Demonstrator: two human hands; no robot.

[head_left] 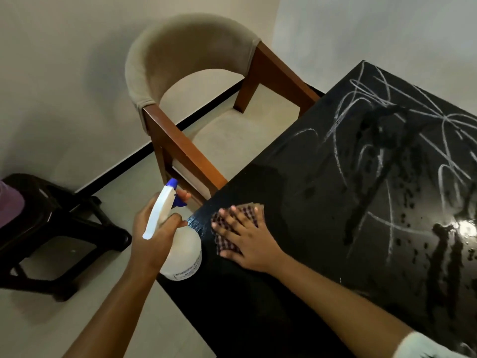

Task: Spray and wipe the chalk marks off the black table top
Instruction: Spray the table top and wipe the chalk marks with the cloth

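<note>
Presently, scene: a black table top [322, 202] is seen with white chalk marks [382, 140] across its far half, wetted by droplets and dark runs of spray.
Left hand: the left hand [152, 236] is clenched around the neck of a white spray bottle [180, 254], held just off the table's near corner, one finger laid on the blue trigger.
Right hand: the right hand [245, 239] is spread flat, pressing a checked cloth [232, 223] onto the table near that corner; nothing is gripped.
Progress: most marks are judged still to be wiped.
Risk: chalk may be smeared into grey streaks if the wet runs are pushed around.
Risk, edge: liquid may be swept onto the upholstered chair [196, 99] close by.
</note>
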